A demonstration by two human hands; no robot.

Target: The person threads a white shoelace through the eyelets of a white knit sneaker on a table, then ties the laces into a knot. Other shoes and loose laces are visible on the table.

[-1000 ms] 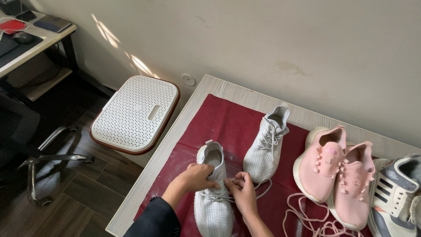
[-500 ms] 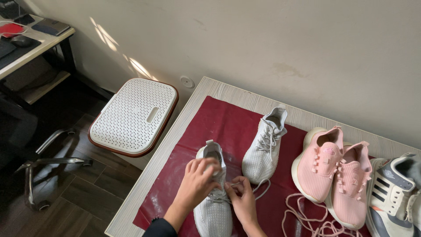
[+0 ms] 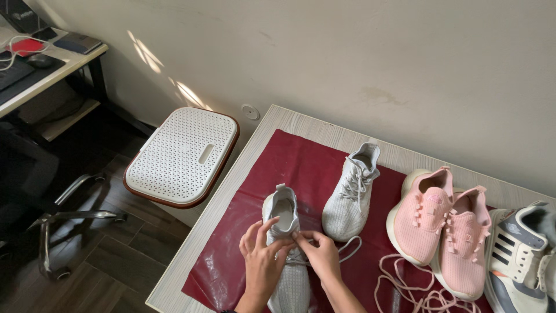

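Observation:
A light grey knit sneaker (image 3: pixel 285 215) lies on the dark red mat (image 3: pixel 301 159), toe toward me. My left hand (image 3: pixel 259 262) rests on its left side, fingers pinching at the tongue and lace area. My right hand (image 3: pixel 319 254) meets it from the right, fingertips pinched on the grey lace at the shoe's throat. The matching grey sneaker (image 3: pixel 351 193) stands laced just to the right, its lace end trailing on the mat.
A pair of pink sneakers (image 3: pixel 441 227) with loose pink laces (image 3: pixel 414 290) sits to the right, then a white and grey sneaker (image 3: pixel 521 258). The pale wooden table (image 3: pixel 226 191) abuts the wall. A white perforated stool (image 3: pixel 182 155) stands left; a desk and chair beyond.
The view has shifted slightly. My left hand has slid from the top of the shoe's collar down to its side, and both hands' fingertips now meet at the lace.

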